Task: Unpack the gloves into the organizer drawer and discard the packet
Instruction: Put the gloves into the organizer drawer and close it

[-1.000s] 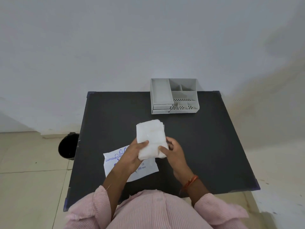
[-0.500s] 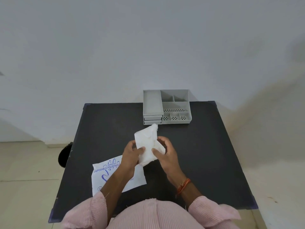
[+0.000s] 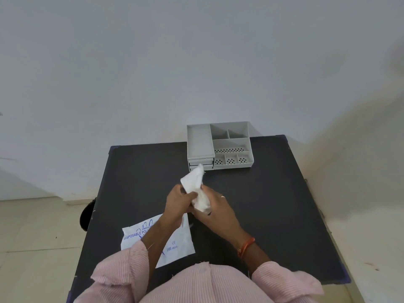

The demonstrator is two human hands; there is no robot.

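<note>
A white stack of folded gloves (image 3: 195, 187) is held above the middle of the black table (image 3: 273, 204), squeezed between both hands. My left hand (image 3: 178, 199) grips its left side and my right hand (image 3: 215, 205) wraps its lower right side. The stack's upper corner points toward the grey organizer (image 3: 219, 145) at the table's far edge; the organizer's small drawers (image 3: 200, 164) at its front left look pushed in. The empty white packet with blue print (image 3: 175, 243) lies flat on the table under my left forearm.
A black bin (image 3: 87, 216) stands on the tiled floor just left of the table, mostly hidden by its edge. A pale wall rises right behind the organizer. Bare table surface lies to the right of my hands.
The gloves stack has been folded and squeezed narrower between both hands and tilted toward the organizer. The camera view has shifted, so the table sits lower in the frame.
</note>
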